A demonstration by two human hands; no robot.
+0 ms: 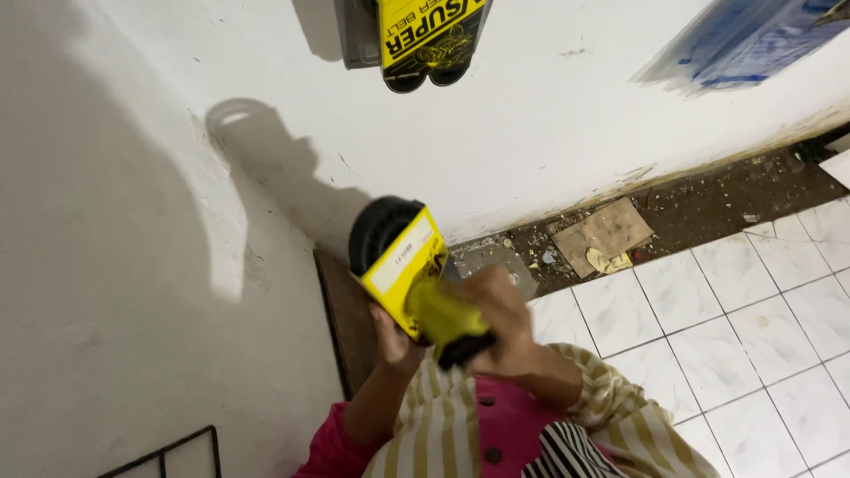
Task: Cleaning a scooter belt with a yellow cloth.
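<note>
A black wire rack [168,451] is poking into the bottom left corner, standing against the white wall [133,265]. The wall is taking up the left and top of the view, and a dark shadow of the held thing is falling across it.

Just right of that, the left hand [394,341] is reaching up from below, its fingers curling around the lower left edge of a belt package [398,257]. The package is a black rubber belt looped inside a yellow cardboard sleeve with a white label, and it is being held up in mid-air, tilted, in front of the wall near the middle of the view. A dark wooden board [341,319] is leaning against the wall just behind and below it.

The right hand [505,323] is closing around the lower right end of the same package; it is blurred, so the finger positions are hard to make out. Both arms are wearing striped cream sleeves over a pink top.

At the top centre, a 2nd yellow and black package [429,35] is hanging on the wall, well apart from the held one.

Further right, a piece of cardboard [602,235] is lying in a dirty strip along the base of the wall, beside white floor tiles [753,310]. A blue plastic sheet [753,35] is showing in the top right corner.
</note>
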